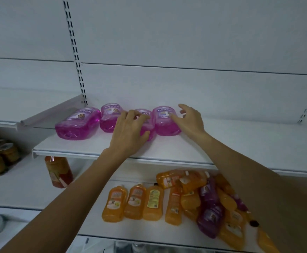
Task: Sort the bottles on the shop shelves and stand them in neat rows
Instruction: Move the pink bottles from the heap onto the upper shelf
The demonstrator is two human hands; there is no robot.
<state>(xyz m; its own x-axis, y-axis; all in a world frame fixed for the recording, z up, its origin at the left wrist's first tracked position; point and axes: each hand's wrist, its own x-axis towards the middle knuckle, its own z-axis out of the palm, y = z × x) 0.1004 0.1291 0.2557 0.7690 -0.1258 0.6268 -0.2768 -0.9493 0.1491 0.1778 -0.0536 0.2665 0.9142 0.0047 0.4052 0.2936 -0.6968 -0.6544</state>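
Fingers point(140, 115) of the left hand point(129, 132) curl over the top of the third purple bottle point(149, 125), with the thumb tucked against its near right side, so this hand grasps it. The right hand point(193, 121) is released. Its fingers point(174, 117) are spread and mostly straight, and the forefinger lies along the right flank of the fourth purple bottle point(164, 121); whether it presses or only touches I cannot tell.

All four purple bottles are on the upper shelf point(222, 143), toward its left end and close to the back wall point(185, 88). They appear to lie on their backs with labels up, though the wide lens makes this uncertain. Each base faces the near edge and each top points to the far wall, so the long axes run near to far. Their caps are hidden.

The second purple bottle point(109, 117), the third and the fourth lie roughly parallel and close side by side. The leftmost purple bottle point(78, 123) is skewed, with its base swung out to the near left.

My reading is that the left hand grips the third bottle to straighten it or nudge it into line. The flat right hand likely serves as a stop, keeping the end of the row from sliding right.

On the lower shelf point(130, 229), a row of orange bottles point(134, 203) sits left of a mixed heap. A stray purple bottle point(211, 218) in that heap is probably yet to be sorted.
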